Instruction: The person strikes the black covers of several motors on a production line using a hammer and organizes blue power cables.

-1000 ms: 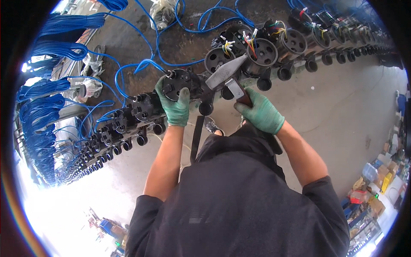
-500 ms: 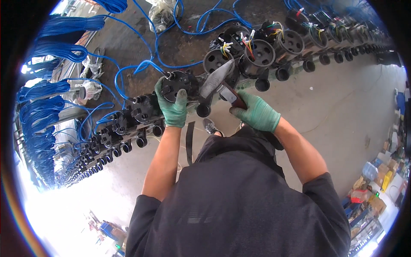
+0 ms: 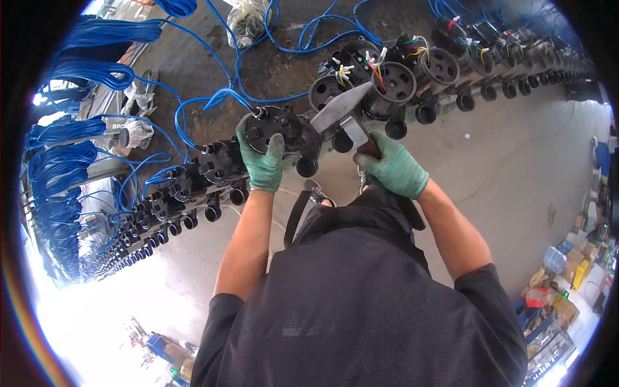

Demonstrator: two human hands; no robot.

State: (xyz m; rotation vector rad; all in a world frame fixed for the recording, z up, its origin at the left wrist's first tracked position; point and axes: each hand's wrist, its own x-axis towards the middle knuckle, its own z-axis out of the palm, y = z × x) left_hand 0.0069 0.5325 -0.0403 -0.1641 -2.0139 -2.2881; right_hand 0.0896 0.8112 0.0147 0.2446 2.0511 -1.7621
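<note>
Your left hand [image 3: 263,161], in a green glove, has its fingers [image 3: 248,132] curled over the top rim of the black round motor housing [image 3: 274,129], thumb running up its face, so the housing sits clamped in your palm with its open side toward you. Your right hand [image 3: 394,169], also gloved, is wrapped shut around the handle of the hammer [image 3: 345,113]; its grey steel head lies just right of the housing, between it and the next open cylinder [image 3: 393,80].

Judging by its look, the housing is cast, stiff and fairly heavy. It should not give under your grip, but the blue cable [image 3: 213,100] entering its top is soft and could snag. Keep hold by the rim, clear of the face. The hammer is top-heavy, and your grip sits close to the head.

The housing belongs to a long row of like units [image 3: 187,187] along the floor [image 3: 516,168], with coils of blue cable [image 3: 71,161] behind.
</note>
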